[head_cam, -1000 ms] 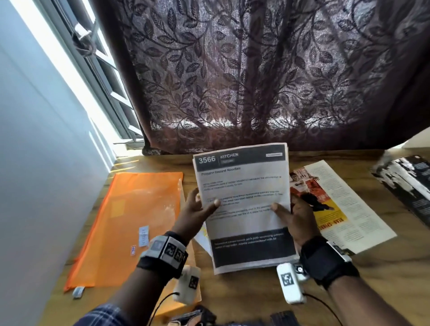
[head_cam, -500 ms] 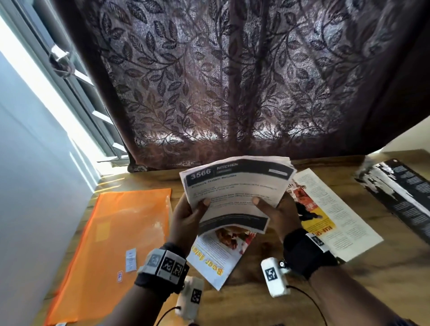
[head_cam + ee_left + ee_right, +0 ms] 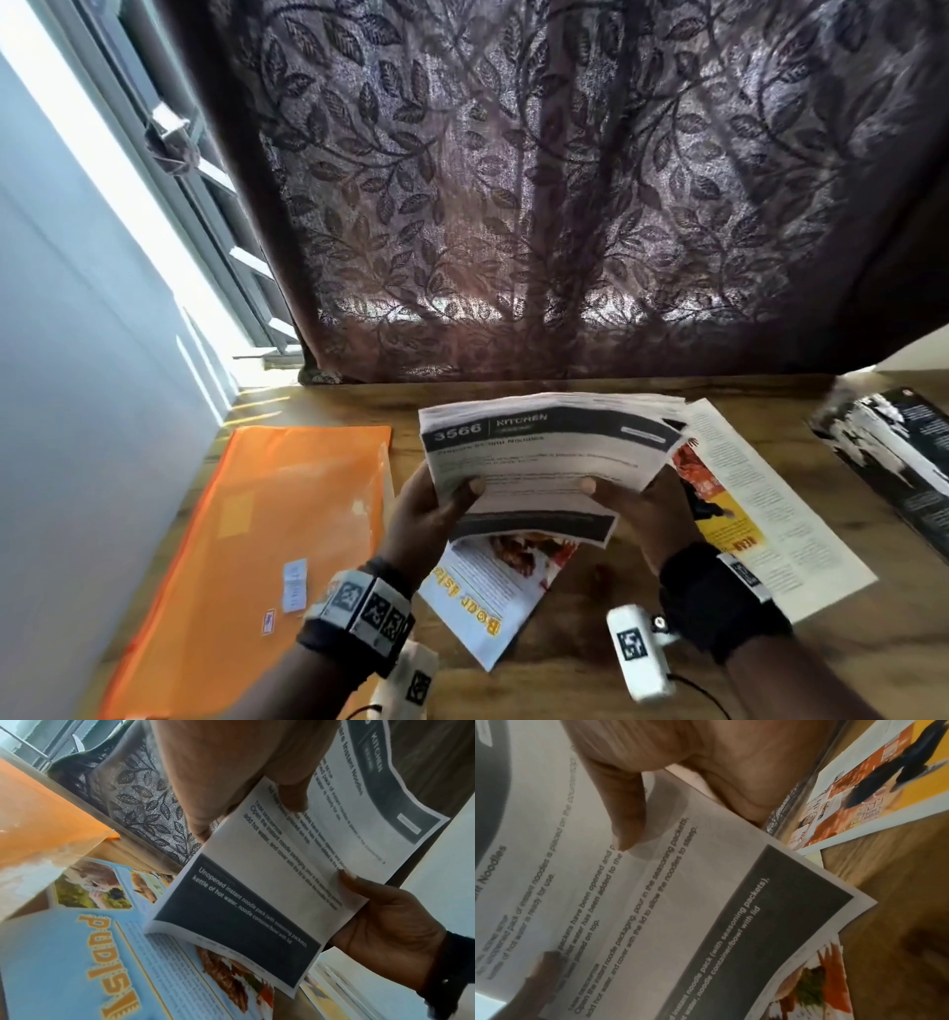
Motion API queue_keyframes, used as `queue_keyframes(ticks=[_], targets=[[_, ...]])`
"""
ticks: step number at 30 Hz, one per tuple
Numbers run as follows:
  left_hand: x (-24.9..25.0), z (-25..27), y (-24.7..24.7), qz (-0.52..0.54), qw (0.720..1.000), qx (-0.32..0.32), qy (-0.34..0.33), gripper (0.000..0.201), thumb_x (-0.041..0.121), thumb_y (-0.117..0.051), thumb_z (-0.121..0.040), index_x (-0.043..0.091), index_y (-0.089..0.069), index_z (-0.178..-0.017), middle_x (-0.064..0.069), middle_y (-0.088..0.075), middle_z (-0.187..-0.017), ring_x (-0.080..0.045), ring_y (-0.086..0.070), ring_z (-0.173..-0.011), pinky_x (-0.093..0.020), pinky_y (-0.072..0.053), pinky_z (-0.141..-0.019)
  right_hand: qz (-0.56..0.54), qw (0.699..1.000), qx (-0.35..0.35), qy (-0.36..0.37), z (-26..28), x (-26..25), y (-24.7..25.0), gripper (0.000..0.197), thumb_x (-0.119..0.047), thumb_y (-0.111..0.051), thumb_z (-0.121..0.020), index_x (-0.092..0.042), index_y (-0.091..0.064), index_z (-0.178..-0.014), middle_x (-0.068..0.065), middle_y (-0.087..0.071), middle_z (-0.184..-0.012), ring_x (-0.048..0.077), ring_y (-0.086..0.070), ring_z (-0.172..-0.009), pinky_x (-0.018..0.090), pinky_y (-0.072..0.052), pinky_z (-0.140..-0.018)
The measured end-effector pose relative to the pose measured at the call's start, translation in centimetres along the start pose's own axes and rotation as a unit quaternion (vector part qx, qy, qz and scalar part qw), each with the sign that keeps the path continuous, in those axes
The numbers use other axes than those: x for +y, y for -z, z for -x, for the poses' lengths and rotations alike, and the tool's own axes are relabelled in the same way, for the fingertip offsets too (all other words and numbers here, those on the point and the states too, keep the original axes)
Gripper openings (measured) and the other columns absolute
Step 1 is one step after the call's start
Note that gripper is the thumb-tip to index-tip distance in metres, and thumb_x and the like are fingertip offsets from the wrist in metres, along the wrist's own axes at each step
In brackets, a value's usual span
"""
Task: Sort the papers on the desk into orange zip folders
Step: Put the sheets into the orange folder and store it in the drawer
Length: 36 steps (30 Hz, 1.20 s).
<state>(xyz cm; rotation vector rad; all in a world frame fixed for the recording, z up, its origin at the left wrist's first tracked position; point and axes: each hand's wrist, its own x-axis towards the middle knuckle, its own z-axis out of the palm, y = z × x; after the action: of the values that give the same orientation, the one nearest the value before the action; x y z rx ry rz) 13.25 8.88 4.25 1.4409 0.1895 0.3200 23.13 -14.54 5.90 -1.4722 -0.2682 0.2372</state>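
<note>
A stack of white printed sheets (image 3: 539, 457), the top one headed "3566 KITCHEN", hangs tilted above the wooden desk (image 3: 590, 668), held from both sides. My left hand (image 3: 431, 509) grips its left edge with the thumb on top (image 3: 290, 787). My right hand (image 3: 631, 503) pinches the right edge, thumb (image 3: 626, 817) on the text. An orange zip folder (image 3: 246, 555) lies flat at the left of the desk. Under the stack lies a blue leaflet (image 3: 493, 591) with yellow lettering (image 3: 107, 959).
A yellow and white magazine page (image 3: 760, 509) lies to the right of my right hand. A dark black-and-white magazine (image 3: 893, 452) sits at the far right edge. A brown leaf-patterned curtain (image 3: 565, 180) hangs behind the desk; a wall and window stand at the left.
The stack has tipped from nearly upright and facing me to leaning back and flatter. The blue leaflet beneath it has come into sight. Both hands keep their grip.
</note>
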Motion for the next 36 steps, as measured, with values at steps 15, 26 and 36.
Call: queue_keyframes(ticks=[15, 26, 36], targets=[[1.0, -1.1, 2.0, -0.047, 0.997, 0.056, -0.017, 0.024, 0.011, -0.065, -0.094, -0.001, -0.065, -0.115, -0.017, -0.072, -0.113, -0.025, -0.071, -0.099, -0.040, -0.059, -0.085, 0.193, 0.980, -0.039, -0.002, 0.1, 0.8, -2.2, 0.016, -0.016, -0.068, -0.091, -0.013, -0.071, -0.107, -0.003, -0.072, -0.097, 0.005, -0.067, -0.089, 0.028, -0.051, -0.084], [-2.1, 8.7, 7.0, -0.640, 0.733, 0.084, 0.214, 0.063, 0.052, -0.052, -0.091, 0.024, -0.035, -0.145, -0.008, -0.038, -0.146, -0.030, -0.035, -0.137, -0.050, -0.042, -0.103, 0.133, 0.984, 0.098, -0.072, 1.1, 4.4, -3.6, 0.003, -0.024, -0.075, -0.084, -0.026, -0.075, -0.082, -0.014, -0.074, -0.085, 0.021, -0.071, -0.090, 0.040, -0.055, -0.086], [-2.5, 9.8, 6.4, -0.669, 0.718, -0.004, 0.195, 0.040, 0.013, -0.038, -0.099, 0.027, -0.036, -0.136, -0.015, -0.038, -0.122, -0.043, -0.052, -0.106, -0.051, -0.054, -0.081, 0.096, 0.991, 0.043, -0.079, 3.2, 4.5, -5.2, 0.014, -0.007, -0.068, -0.090, -0.021, -0.069, -0.088, -0.002, -0.072, -0.096, 0.021, -0.069, -0.090, 0.036, -0.056, -0.085]])
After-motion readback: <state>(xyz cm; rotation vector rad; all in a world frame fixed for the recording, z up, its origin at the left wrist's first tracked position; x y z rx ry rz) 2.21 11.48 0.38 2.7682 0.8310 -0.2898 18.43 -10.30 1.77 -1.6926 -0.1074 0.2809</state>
